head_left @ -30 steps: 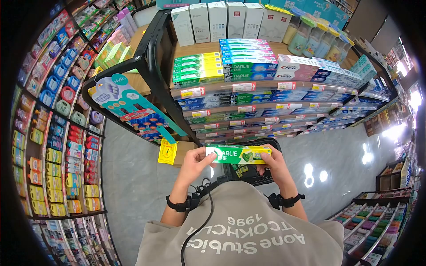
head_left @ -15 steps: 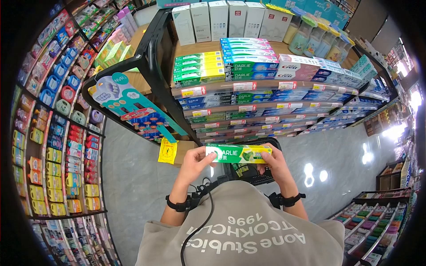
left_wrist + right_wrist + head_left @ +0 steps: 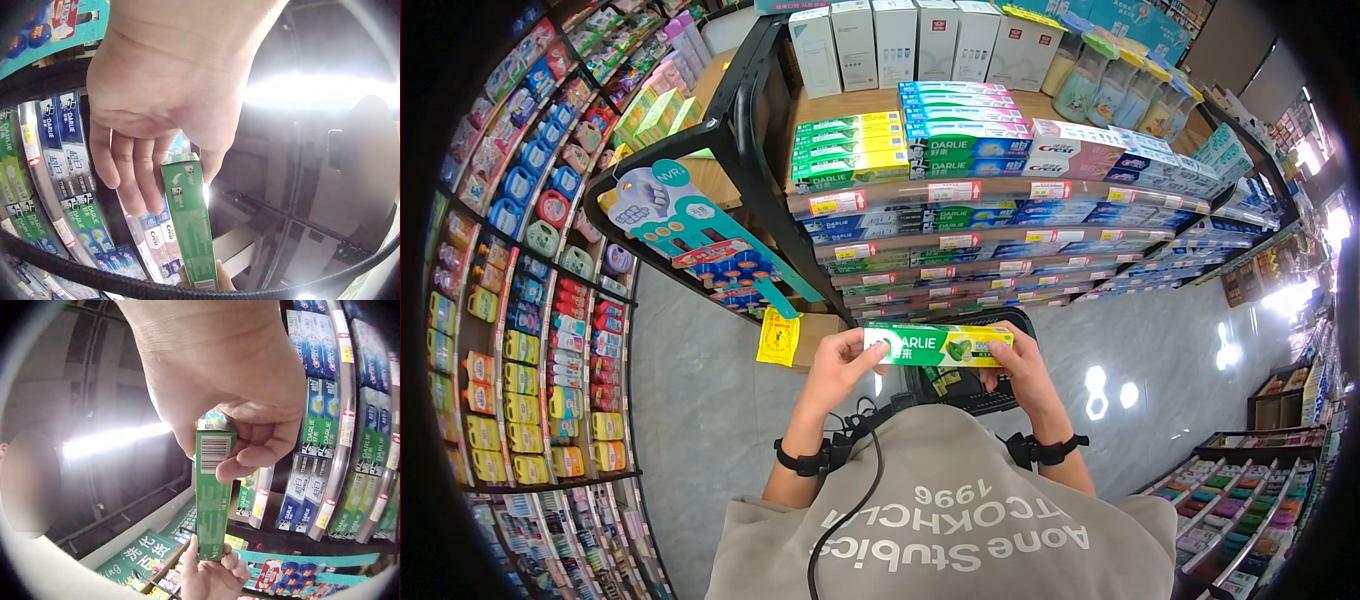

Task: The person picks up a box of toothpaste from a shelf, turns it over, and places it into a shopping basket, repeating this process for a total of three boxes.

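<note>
Both hands hold one long green, white and yellow toothpaste box (image 3: 935, 346) level in front of the chest, its printed face up toward the head camera. The left hand (image 3: 846, 358) pinches the box's left end, thumb on the printed face. At the other end the right hand (image 3: 1020, 362) grips it, thumb across the yellow part. In the left wrist view, the toothpaste box (image 3: 189, 219) shows its green side between thumb and fingers. A barcode marks the green side of the toothpaste box (image 3: 214, 481) in the right wrist view.
A black shopping basket (image 3: 1010, 398) is below the hands, partly hidden. Ahead stands a tiered shelf (image 3: 990, 195) of toothpaste boxes. A yellow packet (image 3: 778, 338) and a cardboard box (image 3: 820, 335) are at its left foot. Shelves of bottles (image 3: 520, 400) line the left.
The hands and the toothpaste box stay almost still. Only a slight shift of the head view against the shelves shows.
</note>
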### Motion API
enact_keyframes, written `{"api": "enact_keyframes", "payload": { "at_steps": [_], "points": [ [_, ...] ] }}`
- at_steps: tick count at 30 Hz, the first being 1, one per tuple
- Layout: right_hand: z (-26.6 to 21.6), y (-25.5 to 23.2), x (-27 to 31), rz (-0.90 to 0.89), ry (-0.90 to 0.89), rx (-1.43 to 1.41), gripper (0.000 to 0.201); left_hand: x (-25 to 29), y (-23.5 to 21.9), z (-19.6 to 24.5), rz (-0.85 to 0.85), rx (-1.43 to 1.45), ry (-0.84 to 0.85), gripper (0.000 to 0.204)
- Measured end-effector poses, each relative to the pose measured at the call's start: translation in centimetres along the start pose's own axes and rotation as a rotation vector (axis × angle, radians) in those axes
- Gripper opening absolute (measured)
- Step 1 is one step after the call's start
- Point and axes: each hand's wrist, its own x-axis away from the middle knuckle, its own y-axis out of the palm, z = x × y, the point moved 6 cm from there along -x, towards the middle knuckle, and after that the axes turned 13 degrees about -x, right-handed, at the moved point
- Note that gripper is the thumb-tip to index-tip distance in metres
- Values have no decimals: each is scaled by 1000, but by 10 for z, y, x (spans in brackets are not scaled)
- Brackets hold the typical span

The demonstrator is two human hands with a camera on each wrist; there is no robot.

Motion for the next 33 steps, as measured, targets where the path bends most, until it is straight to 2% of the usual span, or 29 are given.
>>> {"api": "enact_keyframes", "payload": {
  "at_steps": [33],
  "points": [
    [0, 1, -3, -12, 4, -6, 27, 1, -2, -4, 8, 28, -3, 29]
  ]
}}
